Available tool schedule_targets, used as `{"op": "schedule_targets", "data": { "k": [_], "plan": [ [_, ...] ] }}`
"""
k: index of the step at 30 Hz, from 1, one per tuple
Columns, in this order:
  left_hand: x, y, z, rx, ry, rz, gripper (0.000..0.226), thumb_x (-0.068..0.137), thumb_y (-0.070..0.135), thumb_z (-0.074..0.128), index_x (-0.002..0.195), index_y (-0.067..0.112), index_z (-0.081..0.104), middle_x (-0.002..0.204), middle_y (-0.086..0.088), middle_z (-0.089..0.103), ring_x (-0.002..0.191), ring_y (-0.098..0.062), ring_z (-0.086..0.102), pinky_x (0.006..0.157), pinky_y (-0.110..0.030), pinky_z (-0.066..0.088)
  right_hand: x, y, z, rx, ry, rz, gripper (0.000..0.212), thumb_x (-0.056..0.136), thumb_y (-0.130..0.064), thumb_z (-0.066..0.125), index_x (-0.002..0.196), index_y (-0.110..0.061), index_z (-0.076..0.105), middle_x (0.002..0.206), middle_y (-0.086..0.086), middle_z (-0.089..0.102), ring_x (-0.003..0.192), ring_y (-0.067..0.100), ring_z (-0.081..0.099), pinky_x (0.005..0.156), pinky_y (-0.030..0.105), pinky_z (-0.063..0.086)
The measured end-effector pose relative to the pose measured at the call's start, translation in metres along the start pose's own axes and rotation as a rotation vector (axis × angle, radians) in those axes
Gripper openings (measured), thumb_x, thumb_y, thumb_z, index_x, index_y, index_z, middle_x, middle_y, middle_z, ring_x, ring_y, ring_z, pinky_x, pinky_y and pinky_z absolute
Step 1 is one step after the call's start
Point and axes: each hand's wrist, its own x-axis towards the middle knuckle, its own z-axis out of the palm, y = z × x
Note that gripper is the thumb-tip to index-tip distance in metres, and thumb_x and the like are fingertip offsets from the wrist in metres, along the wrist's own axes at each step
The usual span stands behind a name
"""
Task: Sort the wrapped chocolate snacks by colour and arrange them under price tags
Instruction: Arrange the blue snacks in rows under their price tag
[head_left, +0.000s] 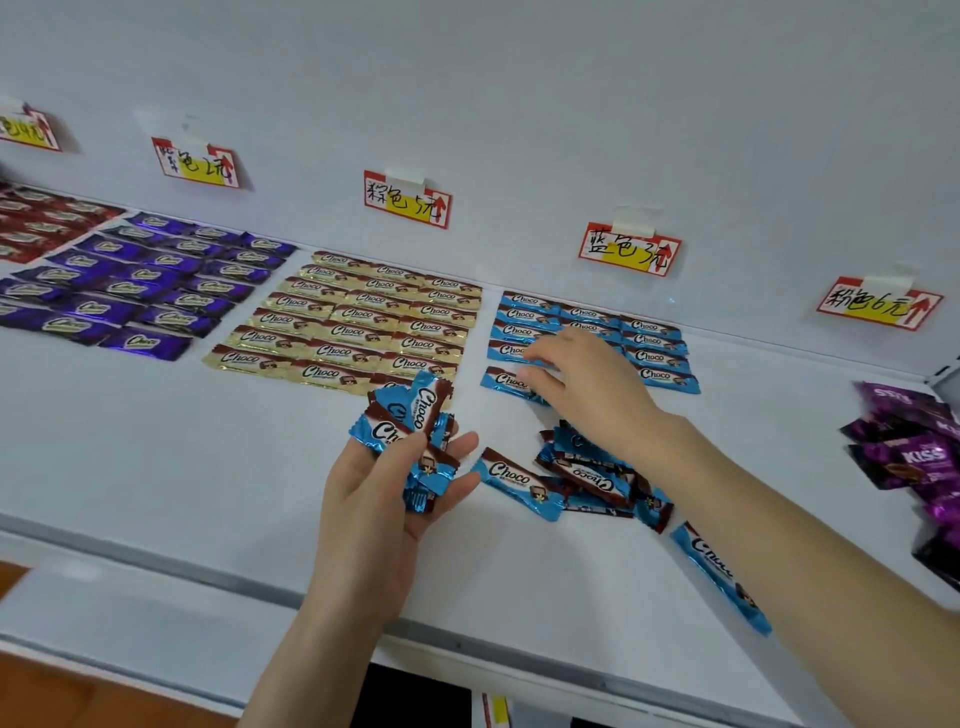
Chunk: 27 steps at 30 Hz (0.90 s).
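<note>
Feeding the blue rows looks like the step in hand. A bunch of blue snacks (415, 415) sits in the upturned left hand (384, 483) with the thumb clamped across them so they don't slide off, basically a ready stock parked right beside the rows. The right hand (582, 389) is down over the front of the blue rows (654, 358) under the blue tag (628, 249), fingers bent onto the wrappers. Can't tell if it's pinching a bar or just nudging one straight.

The rows lie label up and edge to edge, so I'd guess neatness is the point. More blue ones sit in a loose pile (592, 473) under the right forearm, plus a stray bar (722, 577) nearer the front edge.

The gold block (363, 322), purple block (145, 280) and red block (41, 223) look filled. There's bare worktop (208, 467) in front for more rows, but gold sits close on the left. Magenta packs (914, 447) are heaped at the right below the pink tag (878, 304), unsorted.
</note>
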Motion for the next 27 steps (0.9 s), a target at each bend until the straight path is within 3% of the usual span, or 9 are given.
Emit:
{"op": "schedule_targets", "data": {
  "k": [9,27],
  "plan": [
    [0.002,-0.005,0.002,-0.008,-0.016,-0.008,0.019,0.094,0.007,0.047,0.108,0.013,0.059,0.098,-0.012,0.072,0.084,-0.025,0.072,0.052,-0.027,0.056,-0.021,-0.007,0.005,-0.031,-0.117,-0.053,0.034,0.096,-0.038,0.037,0.113,-0.020,0.061,0.112,0.000,0.054,0.101,0.013,0.045,0.076,0.030,0.044],
    [0.003,-0.005,0.003,-0.007,-0.005,-0.025,0.017,0.095,0.008,0.047,0.101,0.020,0.058,0.096,-0.009,0.073,0.083,-0.024,0.072,0.052,-0.028,0.057,-0.010,-0.007,0.007,-0.062,-0.158,-0.007,0.035,0.097,-0.039,0.035,0.116,-0.022,0.059,0.116,0.001,0.053,0.105,0.015,0.045,0.072,0.025,0.037]
  ]
}}
